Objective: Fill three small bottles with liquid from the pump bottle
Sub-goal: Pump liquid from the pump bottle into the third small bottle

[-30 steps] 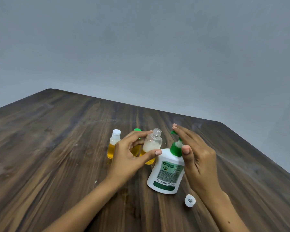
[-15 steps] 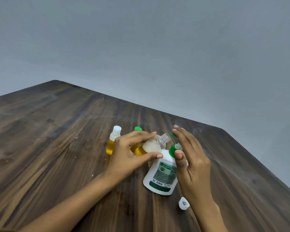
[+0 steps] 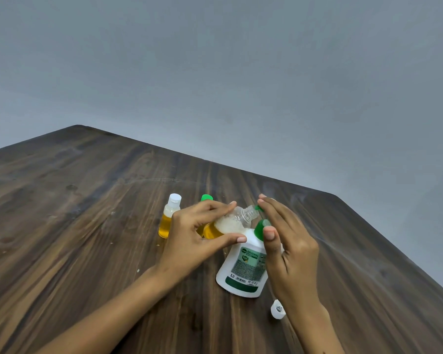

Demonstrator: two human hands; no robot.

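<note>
Nearest, a loose white cap is lying on the counter just beside the right wrist. Beyond it, the right hand is resting straight fingers on the pump bottle and its green pump, while the left hand is pinching an uncapped small bottle tilted toward the nozzle. Past the left hand, a white-capped bottle and a green-capped bottle are standing.
</note>
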